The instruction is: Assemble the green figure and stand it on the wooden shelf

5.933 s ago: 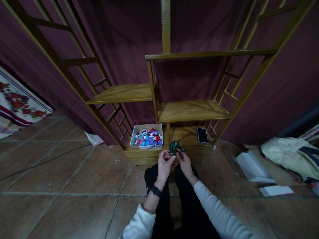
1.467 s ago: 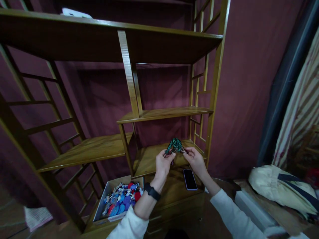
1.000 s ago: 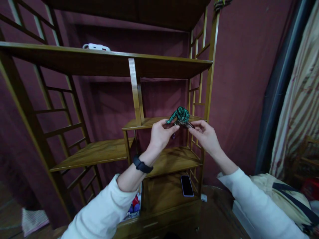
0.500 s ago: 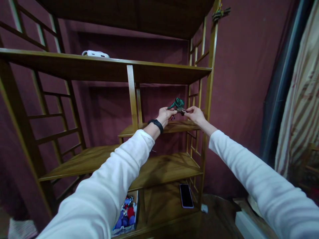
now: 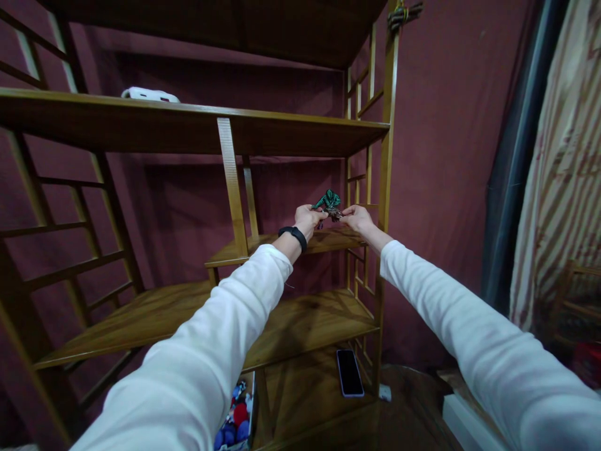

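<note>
Between my two hands, in front of the small middle-right shelf, is a little figurine [image 5: 331, 200] with a green upper part and a brown, rough base. My left hand [image 5: 308, 219], with a black band on its wrist, pinches the figurine's left side. On the other side, the fingertips of my right hand [image 5: 358, 218] are closed on the right end of the base. Both arms reach forward in white sleeves. The small shelf [image 5: 263, 245] lies just beyond and below the hands.
A white device [image 5: 150, 95] rests on the upper shelf [image 5: 197, 110]. On the bottom shelf a phone [image 5: 350, 373] lies near the right post, and a box of red and blue items [image 5: 239, 413] stands further left. A twig bundle [image 5: 404, 15] hangs at the upper right post. Striped curtain [image 5: 554, 181] at right.
The view has shifted slightly to the right, so the shelving sits further left. Both hands still hold the figurine, which appears a little lower and tilted slightly differently.
</note>
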{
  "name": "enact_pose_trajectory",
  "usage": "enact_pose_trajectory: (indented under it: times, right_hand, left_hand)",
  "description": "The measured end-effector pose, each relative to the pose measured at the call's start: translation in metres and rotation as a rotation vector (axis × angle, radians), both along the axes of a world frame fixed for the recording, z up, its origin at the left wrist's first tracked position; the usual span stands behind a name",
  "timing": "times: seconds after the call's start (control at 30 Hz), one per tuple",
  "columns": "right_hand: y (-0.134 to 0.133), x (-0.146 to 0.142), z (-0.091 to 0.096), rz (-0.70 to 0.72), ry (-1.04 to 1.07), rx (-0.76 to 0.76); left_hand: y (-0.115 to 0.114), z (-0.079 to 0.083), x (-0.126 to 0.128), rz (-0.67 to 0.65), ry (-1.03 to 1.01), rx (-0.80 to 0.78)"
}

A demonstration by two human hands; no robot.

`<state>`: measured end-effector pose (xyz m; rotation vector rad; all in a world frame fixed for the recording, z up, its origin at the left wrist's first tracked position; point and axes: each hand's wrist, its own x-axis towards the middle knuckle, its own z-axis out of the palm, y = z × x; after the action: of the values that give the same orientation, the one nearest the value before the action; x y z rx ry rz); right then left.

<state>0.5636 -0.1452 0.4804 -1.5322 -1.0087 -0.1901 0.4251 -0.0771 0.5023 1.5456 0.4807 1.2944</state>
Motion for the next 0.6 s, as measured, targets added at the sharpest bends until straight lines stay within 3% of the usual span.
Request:
enact_pose_trajectory:
  times: [0.43,0.6]
  right_hand:
    - [0.008,0.007,-0.019,0.015,0.022,0.012]
    - [0.010,0.009,-0.021,0.016,0.061,0.007]
  left_hand:
    - [0.012,-0.016,0.012,0.105,0.086,0.036]
    - [0.012,-0.018,0.012,0.218,0.185,0.200]
